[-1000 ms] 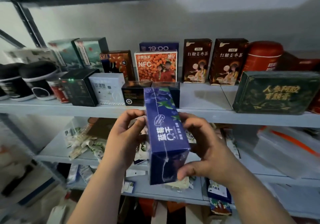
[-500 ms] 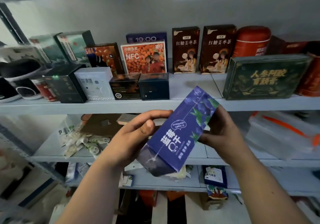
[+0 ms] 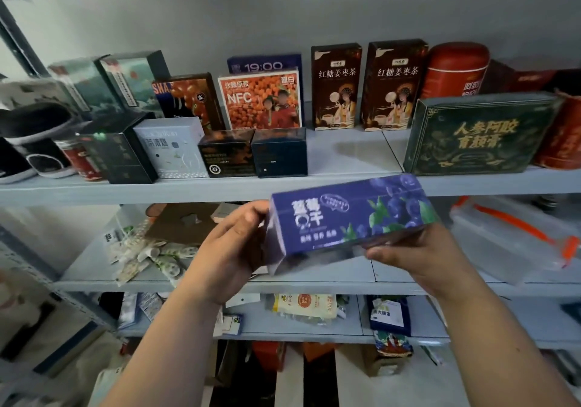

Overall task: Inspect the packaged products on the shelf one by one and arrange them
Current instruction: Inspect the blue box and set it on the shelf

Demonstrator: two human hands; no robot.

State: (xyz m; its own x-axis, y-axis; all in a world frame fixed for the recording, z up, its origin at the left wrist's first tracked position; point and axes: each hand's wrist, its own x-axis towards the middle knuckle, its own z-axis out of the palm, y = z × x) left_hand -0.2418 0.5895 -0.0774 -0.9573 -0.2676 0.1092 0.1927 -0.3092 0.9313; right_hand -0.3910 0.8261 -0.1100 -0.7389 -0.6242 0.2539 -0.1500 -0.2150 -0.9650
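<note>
The left hand (image 3: 232,255) grips the left end of the blue box (image 3: 345,221), held lengthwise before the shelf (image 3: 345,158) edge; the right hand (image 3: 418,255) pinches its right underside, thumb beneath

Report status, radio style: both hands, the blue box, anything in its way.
Left hand, right hand grip blue box ends. Box horizontal, off shelf. Nothing seen blocking.

1. The blueberry box (image 3: 345,221) lies lengthwise just in front of the upper shelf (image 3: 345,155), with the left hand (image 3: 232,249) at its left end and the right hand (image 3: 418,255) under its right end.
2. On that shelf, the NFC box (image 3: 259,98) stands before the 19:00 box (image 3: 264,64), and the two tea boxes (image 3: 336,86) stand to their right.
3. The wide box (image 3: 478,133) stands at the front right, with the round tin (image 3: 456,70) behind it.
</note>
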